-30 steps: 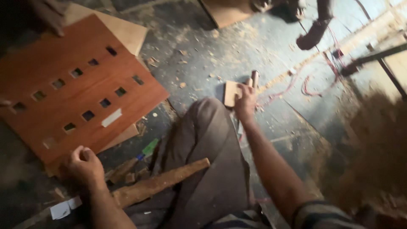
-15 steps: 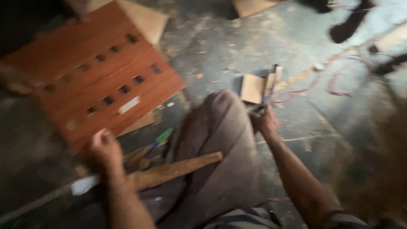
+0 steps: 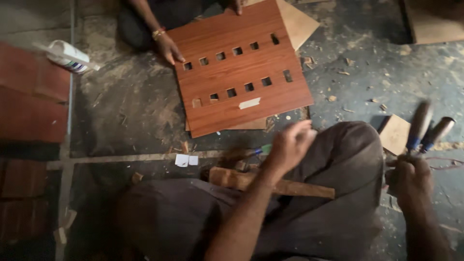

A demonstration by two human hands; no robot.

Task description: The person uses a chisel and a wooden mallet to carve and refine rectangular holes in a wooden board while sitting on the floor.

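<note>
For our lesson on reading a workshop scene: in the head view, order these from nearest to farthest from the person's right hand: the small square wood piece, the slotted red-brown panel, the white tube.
From the right hand:
1. Small square wood piece, just above it on the floor.
2. Slotted red-brown panel, up and left, past the knee.
3. White tube, far upper left.
</note>
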